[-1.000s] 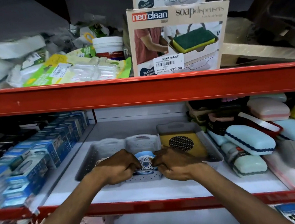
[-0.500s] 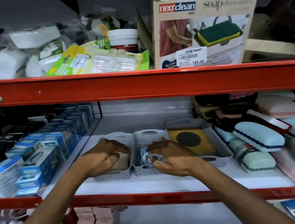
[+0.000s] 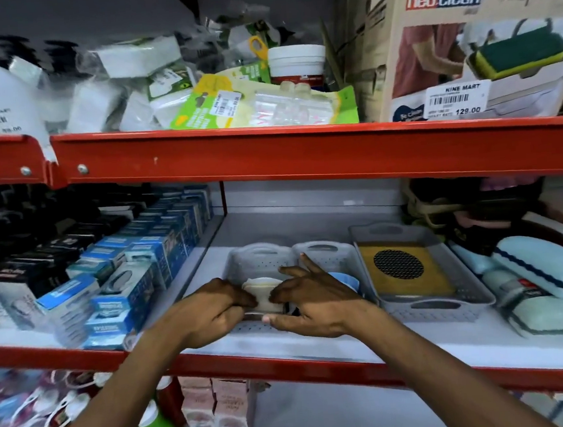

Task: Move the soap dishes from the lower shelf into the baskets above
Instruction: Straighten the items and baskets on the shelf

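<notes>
Two small grey perforated baskets stand side by side on the middle shelf: the left basket [image 3: 257, 260] and the right basket [image 3: 330, 256]. A cream soap dish [image 3: 262, 292] sits in the left basket. My left hand [image 3: 210, 311] pinches its left side and my right hand [image 3: 310, 300] holds its right side, thumb on the basket's front rim. A blue soap dish [image 3: 349, 280] lies in the right basket, mostly hidden behind my right hand. Pink boxed soap dishes [image 3: 218, 407] stand on the shelf below.
A larger grey tray [image 3: 439, 305] with a yellow, black-meshed item is right of the baskets. Blue boxes [image 3: 124, 293] crowd the left, sponges and soap cases [image 3: 543, 266] the right. The red shelf beam [image 3: 302, 157] runs overhead, the lower beam [image 3: 319, 365] under my wrists.
Both hands left the blue dish in the right basket and came together on the cream dish in the left basket. The camera view shifted left and lower.
</notes>
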{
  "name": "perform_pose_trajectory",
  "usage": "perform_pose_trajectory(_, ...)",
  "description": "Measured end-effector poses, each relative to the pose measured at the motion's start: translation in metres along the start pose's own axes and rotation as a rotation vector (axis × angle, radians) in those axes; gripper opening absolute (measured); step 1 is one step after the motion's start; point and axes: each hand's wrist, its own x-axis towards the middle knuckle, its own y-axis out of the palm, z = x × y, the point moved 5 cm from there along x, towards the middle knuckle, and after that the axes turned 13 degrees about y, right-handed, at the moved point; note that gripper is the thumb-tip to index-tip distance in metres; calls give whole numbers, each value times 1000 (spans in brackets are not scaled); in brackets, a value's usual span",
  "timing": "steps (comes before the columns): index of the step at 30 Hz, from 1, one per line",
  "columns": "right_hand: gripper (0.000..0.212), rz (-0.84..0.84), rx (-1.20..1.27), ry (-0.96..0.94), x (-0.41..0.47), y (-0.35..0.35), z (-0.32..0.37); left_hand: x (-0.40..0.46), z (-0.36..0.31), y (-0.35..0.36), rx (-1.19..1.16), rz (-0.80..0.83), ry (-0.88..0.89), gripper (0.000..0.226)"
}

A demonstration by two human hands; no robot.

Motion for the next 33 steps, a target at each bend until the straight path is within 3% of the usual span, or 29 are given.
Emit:
perform_pose_trajectory(4, 62, -94, 39, 48, -26, -9, -1, -4, 0, 1, 16, -27, 14, 68)
perform_pose_trajectory(7, 51, -219, 74, 169, -55, -18, -10, -6, -9, 6, 75, -103, 30, 44)
perform_pose_trajectory(9, 45, -258, 52, 282, -71, -19, -16, -4, -15, 14, 117, -139, 33, 43)
perform_pose_trajectory(17, 52, -146, -9, 505, -81, -11, -16, 5, -27, 32, 151, -233, -4, 41)
perform_pose_trajectory(21, 54, -145, 11, 502, -88, -11, -9, -4, -33, 31, 123, -251, -15, 46)
perform_pose_trajectory(29, 45, 30, 62, 464, -103, -19, 10, -23, -45, 31, 90, -242, -45, 32)
perform_pose_trajectory(33, 42, 31, 88, 461, -113, -22, 14, -27, -48, 31, 98, -238, -51, 30)
